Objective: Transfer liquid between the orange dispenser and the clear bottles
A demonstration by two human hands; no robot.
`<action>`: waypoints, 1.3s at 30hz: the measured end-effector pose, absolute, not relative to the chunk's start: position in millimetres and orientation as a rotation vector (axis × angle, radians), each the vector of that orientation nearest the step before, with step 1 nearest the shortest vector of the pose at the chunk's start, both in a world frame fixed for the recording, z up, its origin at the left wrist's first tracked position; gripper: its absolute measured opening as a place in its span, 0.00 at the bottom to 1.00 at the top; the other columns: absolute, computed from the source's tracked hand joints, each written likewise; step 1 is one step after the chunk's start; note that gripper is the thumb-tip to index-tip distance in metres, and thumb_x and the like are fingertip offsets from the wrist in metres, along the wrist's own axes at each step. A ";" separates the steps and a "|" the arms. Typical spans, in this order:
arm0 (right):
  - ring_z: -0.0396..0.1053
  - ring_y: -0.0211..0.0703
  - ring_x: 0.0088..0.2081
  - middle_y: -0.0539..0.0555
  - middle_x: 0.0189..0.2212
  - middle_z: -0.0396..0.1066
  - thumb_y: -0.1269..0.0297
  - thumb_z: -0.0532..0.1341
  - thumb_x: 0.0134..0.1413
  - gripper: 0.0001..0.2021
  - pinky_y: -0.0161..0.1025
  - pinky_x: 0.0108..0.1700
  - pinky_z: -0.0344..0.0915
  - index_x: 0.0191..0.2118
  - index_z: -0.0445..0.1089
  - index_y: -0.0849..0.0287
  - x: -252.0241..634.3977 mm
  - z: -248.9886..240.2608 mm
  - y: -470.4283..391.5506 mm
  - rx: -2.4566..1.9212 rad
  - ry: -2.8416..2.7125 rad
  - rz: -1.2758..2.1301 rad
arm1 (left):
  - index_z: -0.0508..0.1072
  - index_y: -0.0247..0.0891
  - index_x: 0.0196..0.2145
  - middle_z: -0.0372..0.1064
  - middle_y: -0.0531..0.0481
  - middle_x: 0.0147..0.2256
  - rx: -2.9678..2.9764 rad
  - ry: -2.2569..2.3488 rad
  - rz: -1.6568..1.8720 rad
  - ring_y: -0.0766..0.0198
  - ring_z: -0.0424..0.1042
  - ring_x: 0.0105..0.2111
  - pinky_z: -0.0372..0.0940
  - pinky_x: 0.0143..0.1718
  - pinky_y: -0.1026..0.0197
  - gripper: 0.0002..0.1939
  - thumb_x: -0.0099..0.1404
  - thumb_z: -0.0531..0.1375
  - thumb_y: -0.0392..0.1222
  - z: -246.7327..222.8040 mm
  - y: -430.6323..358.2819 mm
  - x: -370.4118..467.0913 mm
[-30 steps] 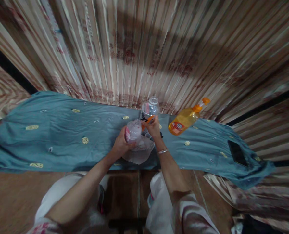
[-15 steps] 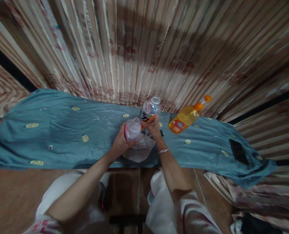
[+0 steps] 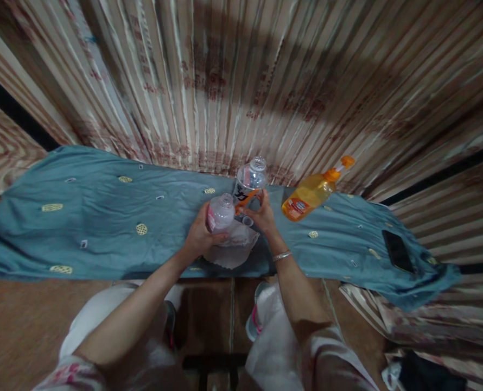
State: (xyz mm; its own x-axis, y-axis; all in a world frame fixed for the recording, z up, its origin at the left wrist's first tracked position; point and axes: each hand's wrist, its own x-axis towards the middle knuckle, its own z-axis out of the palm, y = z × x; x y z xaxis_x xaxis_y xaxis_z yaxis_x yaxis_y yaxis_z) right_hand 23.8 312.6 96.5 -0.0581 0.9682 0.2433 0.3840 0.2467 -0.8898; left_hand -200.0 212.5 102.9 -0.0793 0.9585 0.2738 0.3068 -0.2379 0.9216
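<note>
My left hand (image 3: 203,233) is wrapped around a clear plastic bottle (image 3: 222,212) with a pink label and an uncapped neck. Just behind it stands a second clear bottle (image 3: 253,176), also uncapped, its label black, white and orange. My right hand (image 3: 262,214) grips this one low on its right side, thumb across the front of the label. A small white cap (image 3: 247,221) lies below my right thumb. Under and in front of the pink-labelled bottle spreads a crumpled whitish sheet (image 3: 235,250), paper or cloth, I cannot tell which.
An orange pump bottle (image 3: 306,198) is to the right on the teal cloth (image 3: 103,217) that covers the narrow table. Farther right lies a dark phone (image 3: 398,251). A patterned curtain (image 3: 225,81) hangs close behind the table, and black bars slant at both sides.
My right hand has shifted slightly right and its fingers have spread wider around the rear bottle, so the white cap shows more. My left hand keeps its hold; the view has moved slightly.
</note>
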 end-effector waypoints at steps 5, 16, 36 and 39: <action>0.63 0.63 0.69 0.71 0.67 0.64 0.41 0.76 0.38 0.59 0.59 0.68 0.62 0.73 0.53 0.61 39.4 97.6 300.6 -1.388 -1.628 0.763 | 0.58 0.40 0.69 0.62 0.35 0.67 1.529 1.361 1.331 0.39 0.65 0.67 0.60 0.68 0.40 0.61 0.43 0.78 0.54 99.8 212.8 -208.7; 0.72 0.59 0.61 0.65 0.60 0.74 0.55 0.68 0.57 0.26 0.57 0.64 0.67 0.60 0.71 0.57 67.2 114.1 263.8 -1.488 -2.072 0.564 | 0.60 0.40 0.69 0.62 0.35 0.68 1.516 1.382 1.302 0.41 0.62 0.68 0.55 0.71 0.40 0.60 0.42 0.78 0.54 113.6 209.9 -210.8; 0.75 0.51 0.40 0.56 0.32 0.77 0.70 0.64 0.50 0.04 0.45 0.48 0.68 0.32 0.72 0.53 33.9 102.4 230.4 -1.548 -2.046 0.805 | 0.70 0.39 0.53 0.77 0.43 0.50 1.404 1.538 1.271 0.48 0.78 0.48 0.73 0.53 0.48 0.43 0.41 0.76 0.53 132.0 207.3 -199.6; 0.71 0.46 0.33 0.50 0.27 0.72 0.66 0.63 0.50 0.02 0.42 0.43 0.66 0.30 0.70 0.53 29.5 105.7 232.3 -1.483 -1.916 0.927 | 0.70 0.40 0.52 0.78 0.44 0.49 1.346 1.533 1.310 0.49 0.79 0.47 0.73 0.51 0.48 0.43 0.39 0.77 0.53 133.6 206.7 -197.6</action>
State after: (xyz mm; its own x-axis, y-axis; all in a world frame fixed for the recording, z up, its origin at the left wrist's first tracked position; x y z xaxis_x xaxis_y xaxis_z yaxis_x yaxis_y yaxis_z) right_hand 29.5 232.3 105.7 -0.2479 0.9688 0.0059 0.5963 0.1574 -0.7872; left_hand -197.6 206.7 133.6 -0.2136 0.9707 0.1104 0.2604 -0.0524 0.9641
